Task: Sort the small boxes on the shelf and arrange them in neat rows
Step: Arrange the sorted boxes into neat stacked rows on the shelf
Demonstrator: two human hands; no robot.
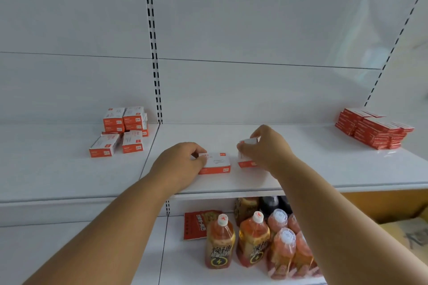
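White and orange card shows between our fingertips at the centre of the frame. Our left hand [183, 159] curls its fingers round the left end of a small flat white cardboard box with an orange front edge [215, 163], which lies flat on the white metal shelf [301, 169]. Just to the right, our right hand [266, 148] pinches a second small white and orange box [246, 152] between thumb and fingers, tilted up with its lower edge at the shelf; whether that edge touches we cannot tell. The two boxes sit close beside each other, with a narrow gap between them.

Farther out, at the left middle of the frame, a loose cluster of matching white and orange boxes [122, 129] stands partly stacked and unevenly turned. At the right middle, a stepped stack of flat orange boxes [372, 129] rests against the back corner. A slotted upright rail [154, 53] divides the white back panel.

On the lower shelf, at the bottom right, plastic bottles of orange drink with white caps [254, 238] stand grouped, with a red printed packet [196, 224] just to their left.
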